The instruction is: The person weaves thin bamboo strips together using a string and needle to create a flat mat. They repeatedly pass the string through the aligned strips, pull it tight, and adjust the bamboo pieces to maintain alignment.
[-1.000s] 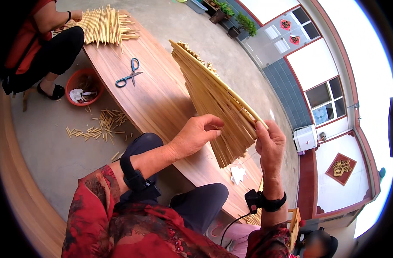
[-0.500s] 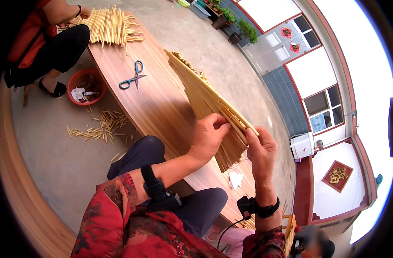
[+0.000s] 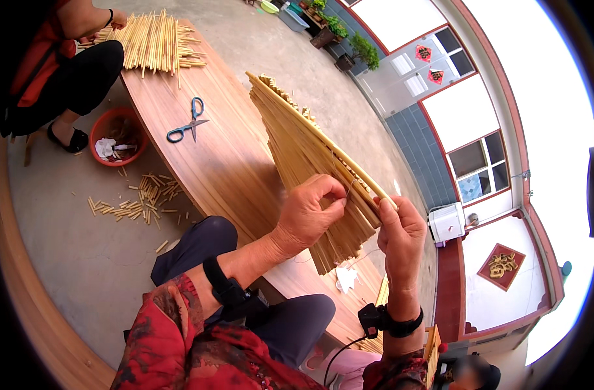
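A mat of yellow plant stalks, laid side by side, is held up tilted above the table. My right hand grips the near end of the stalk along its right edge, thumb on top. Over the mat's face, my left hand is closed in a pinch, thumb against forefinger. A fine thread shows by its fingertips, close to the edge stalk; what exactly lies inside the pinch is very small. Blue-handled scissors lie spread on the wooden table, out of reach of both hands.
A pile of stalks covers the table's far end, where another person's hand works. Cut stalk pieces litter the floor near an orange basin. White paper and more stalks lie at the near end.
My left hand has drawn back slightly from the edge stalk, and the mat has tilted to show more of its face. My right hand keeps its grip. The whole view has shifted a little.
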{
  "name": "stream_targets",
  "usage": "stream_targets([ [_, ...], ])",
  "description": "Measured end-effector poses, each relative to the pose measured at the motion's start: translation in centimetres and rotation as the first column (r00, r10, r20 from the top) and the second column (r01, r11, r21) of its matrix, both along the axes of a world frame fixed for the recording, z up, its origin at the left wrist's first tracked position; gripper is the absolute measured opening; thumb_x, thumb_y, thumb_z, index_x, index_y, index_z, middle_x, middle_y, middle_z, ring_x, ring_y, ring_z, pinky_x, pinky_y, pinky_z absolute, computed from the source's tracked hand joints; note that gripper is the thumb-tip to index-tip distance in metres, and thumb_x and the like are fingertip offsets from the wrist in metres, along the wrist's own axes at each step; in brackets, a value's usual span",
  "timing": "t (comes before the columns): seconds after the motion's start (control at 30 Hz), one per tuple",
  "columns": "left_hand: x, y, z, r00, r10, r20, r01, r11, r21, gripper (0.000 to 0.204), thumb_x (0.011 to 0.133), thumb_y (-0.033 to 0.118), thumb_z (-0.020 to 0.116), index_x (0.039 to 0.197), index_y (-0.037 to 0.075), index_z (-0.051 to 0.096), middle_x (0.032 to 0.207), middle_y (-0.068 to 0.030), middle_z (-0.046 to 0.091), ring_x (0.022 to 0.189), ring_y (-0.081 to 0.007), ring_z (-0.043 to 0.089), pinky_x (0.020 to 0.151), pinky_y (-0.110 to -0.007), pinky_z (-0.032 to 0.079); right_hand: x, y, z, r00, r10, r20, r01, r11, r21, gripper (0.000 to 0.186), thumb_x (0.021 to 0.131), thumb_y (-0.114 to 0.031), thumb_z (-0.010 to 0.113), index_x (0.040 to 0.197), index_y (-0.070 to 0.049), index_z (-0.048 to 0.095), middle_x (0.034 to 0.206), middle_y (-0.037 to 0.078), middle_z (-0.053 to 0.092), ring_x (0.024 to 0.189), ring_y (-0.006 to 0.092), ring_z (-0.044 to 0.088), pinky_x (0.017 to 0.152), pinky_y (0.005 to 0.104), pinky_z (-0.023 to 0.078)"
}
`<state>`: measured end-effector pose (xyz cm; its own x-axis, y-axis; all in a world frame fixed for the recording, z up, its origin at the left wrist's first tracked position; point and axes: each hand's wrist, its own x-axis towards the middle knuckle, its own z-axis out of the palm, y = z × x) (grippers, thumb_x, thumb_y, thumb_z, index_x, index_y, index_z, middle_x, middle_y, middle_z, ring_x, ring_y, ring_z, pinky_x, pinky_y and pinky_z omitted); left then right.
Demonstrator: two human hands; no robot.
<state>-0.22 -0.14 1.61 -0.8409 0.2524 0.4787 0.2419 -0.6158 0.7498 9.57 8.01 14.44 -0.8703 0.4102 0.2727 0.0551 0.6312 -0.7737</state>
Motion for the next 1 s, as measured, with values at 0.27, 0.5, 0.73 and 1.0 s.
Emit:
stream_targets([
  [0.27,1.5,-0.9,1.0,0.988,-0.038,0.152,0.036,0.999,0.016,0.005,0.086,0.001,0.064,0.090,0.000,0.062,0.084,-0.0008,0.063,0.085,-0.0074,0.057,0.080,-0.024,0.048,0.7,-1.2,-1.5,1.000,-0.018,0.025,0.014,0.987,0.158,0.015,0.095,-0.012,0.065,0.102,0.001,0.063,0.072,-0.003,0.057,0.068,0.0024,0.048,0.060,0.0192,0.040],
  [0.5,1.6,-2.8,0.8,0.955,-0.226,0.193,0.236,0.971,-0.033,0.004,0.087,0.003,0.066,0.089,0.002,0.062,0.083,0.0031,0.062,0.081,-0.0040,0.054,0.074,-0.022,0.046,1.8,-1.9,-2.4,0.999,-0.007,0.043,-0.002,0.979,0.203,0.015,0.096,-0.013,0.064,0.102,0.000,0.063,0.072,-0.002,0.056,0.068,0.0039,0.047,0.059,0.0207,0.041],
  [0.73,0.9,-2.7,1.7,0.925,-0.300,0.235,0.312,0.950,-0.016,0.007,0.090,0.007,0.068,0.092,0.001,0.065,0.085,0.0016,0.063,0.082,-0.0045,0.055,0.073,-0.021,0.046,1.5,-0.2,-2.7,0.998,-0.026,-0.057,0.038,0.976,0.214,0.016,0.097,-0.016,0.062,0.101,-0.001,0.064,0.069,-0.001,0.054,0.065,0.0047,0.046,0.057,0.0222,0.039],
  [1.0,1.0,-2.0,0.8,0.940,-0.209,0.271,0.230,0.972,-0.049,0.006,0.089,0.002,0.066,0.094,0.000,0.066,0.087,0.0006,0.065,0.082,-0.0049,0.057,0.073,-0.021,0.047,1.0,0.0,-4.2,0.994,0.025,-0.110,0.002,0.972,0.236,0.015,0.096,-0.014,0.064,0.101,0.000,0.064,0.070,0.001,0.058,0.065,0.0057,0.049,0.059,0.0234,0.043],
])
